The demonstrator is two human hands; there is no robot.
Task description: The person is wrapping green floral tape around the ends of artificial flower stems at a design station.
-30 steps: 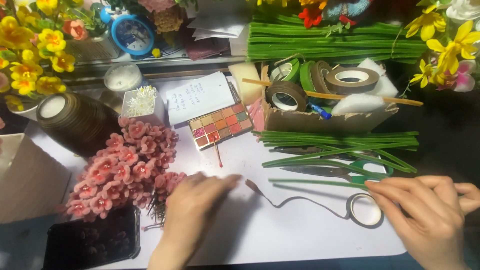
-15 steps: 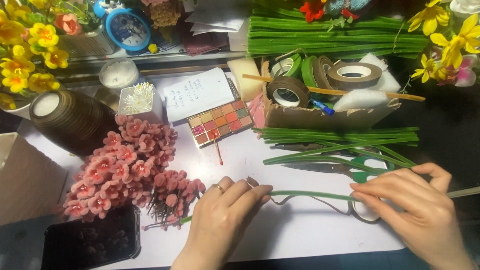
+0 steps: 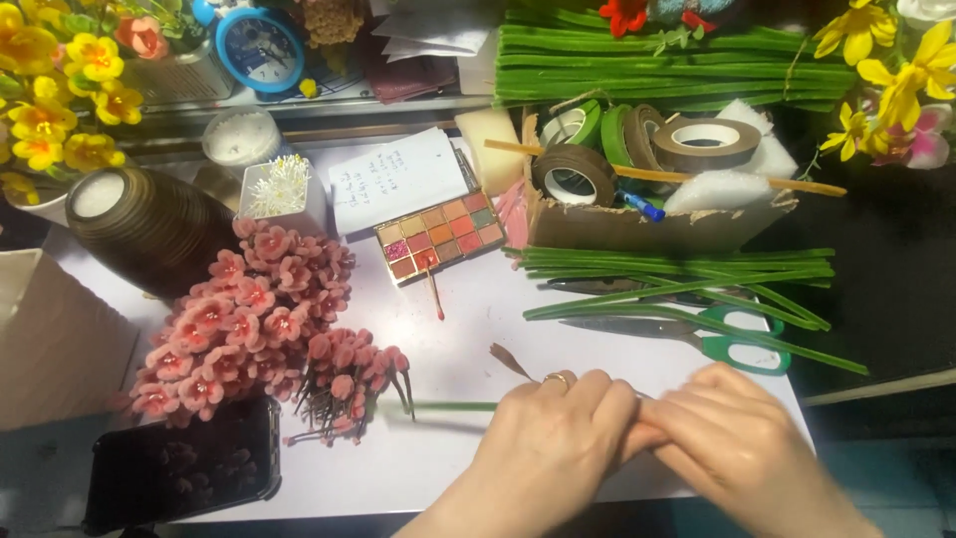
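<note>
My left hand (image 3: pixel 550 438) and my right hand (image 3: pixel 735 430) meet at the front of the white table (image 3: pixel 468 339), fingers closed together around a thin green stem (image 3: pixel 453 405). The stem runs left from under my left hand to a cluster of small pink buds (image 3: pixel 344 384). A brown strip (image 3: pixel 508 360) pokes out just above my left hand; a ring sits on one finger. What lies inside my right hand is hidden.
A heap of pink paper flowers (image 3: pixel 244 319) lies at left, a black phone (image 3: pixel 184 466) below it. Green-handled scissors (image 3: pixel 697 334) and loose green stems (image 3: pixel 677 274) lie at right. A cardboard box of tape rolls (image 3: pixel 647 189), an eyeshadow palette (image 3: pixel 440 237) and a brown vase (image 3: pixel 149 227) stand behind.
My hands have come together at the table's front. The tape roll near my right hand is no longer visible. The bud cluster on the green stem now lies left of my left hand.
</note>
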